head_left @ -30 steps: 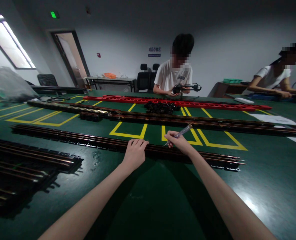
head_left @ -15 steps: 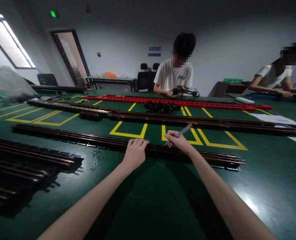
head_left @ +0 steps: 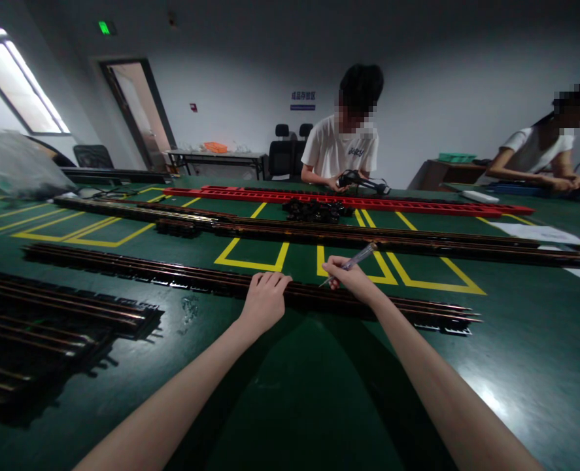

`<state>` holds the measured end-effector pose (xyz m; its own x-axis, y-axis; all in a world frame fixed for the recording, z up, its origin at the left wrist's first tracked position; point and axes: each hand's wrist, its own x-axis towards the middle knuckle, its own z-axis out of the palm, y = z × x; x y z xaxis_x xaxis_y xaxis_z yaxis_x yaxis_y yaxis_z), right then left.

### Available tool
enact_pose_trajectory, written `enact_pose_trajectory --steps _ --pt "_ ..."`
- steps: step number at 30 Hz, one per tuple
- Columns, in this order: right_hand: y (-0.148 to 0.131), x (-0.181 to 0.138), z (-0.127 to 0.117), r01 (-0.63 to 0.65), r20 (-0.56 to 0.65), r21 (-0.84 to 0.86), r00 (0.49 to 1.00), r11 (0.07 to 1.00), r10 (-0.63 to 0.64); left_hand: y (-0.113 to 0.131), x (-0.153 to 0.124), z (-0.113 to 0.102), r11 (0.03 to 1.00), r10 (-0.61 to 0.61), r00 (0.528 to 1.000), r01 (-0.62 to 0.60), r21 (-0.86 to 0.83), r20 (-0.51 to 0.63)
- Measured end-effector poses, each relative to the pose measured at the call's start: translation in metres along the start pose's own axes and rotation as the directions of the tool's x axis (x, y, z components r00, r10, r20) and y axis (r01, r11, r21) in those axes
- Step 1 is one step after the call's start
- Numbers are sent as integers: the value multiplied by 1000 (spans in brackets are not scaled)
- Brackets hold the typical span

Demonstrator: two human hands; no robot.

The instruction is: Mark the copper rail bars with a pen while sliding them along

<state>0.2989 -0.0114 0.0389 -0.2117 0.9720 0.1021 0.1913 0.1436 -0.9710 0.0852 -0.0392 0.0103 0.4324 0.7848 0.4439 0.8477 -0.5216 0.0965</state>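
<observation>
A long black rail assembly (head_left: 137,267) with copper-coloured strips along its top lies across the green table in front of me. My left hand (head_left: 266,299) is closed over its middle, with the fingers curled over the far side. A short way to the right, my right hand (head_left: 347,275) grips a slim screwdriver (head_left: 363,254) with a clear handle. The tool is tilted, and its thin metal shaft points down and left at the rail. Its tip is at the rail's top, but I cannot tell what it touches.
More black rails (head_left: 74,314) lie at the left. Beyond my hands run another long rail assembly (head_left: 417,243), a heap of black parts (head_left: 314,210) and a red ladder-like frame (head_left: 392,204). A plastic bag (head_left: 17,160) sits far left, papers (head_left: 539,233) far right. Two people work opposite.
My hands, the screwdriver and the rail have stayed put. At the far right, the other person's hands have shifted slightly.
</observation>
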Motion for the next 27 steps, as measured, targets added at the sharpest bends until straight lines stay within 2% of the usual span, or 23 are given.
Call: enact_pose_trajectory --steps 27 --pt "0 1 -1 2 2 -16 1000 1000 -2 0 0 0 1000 4 1000 -4 10 1"
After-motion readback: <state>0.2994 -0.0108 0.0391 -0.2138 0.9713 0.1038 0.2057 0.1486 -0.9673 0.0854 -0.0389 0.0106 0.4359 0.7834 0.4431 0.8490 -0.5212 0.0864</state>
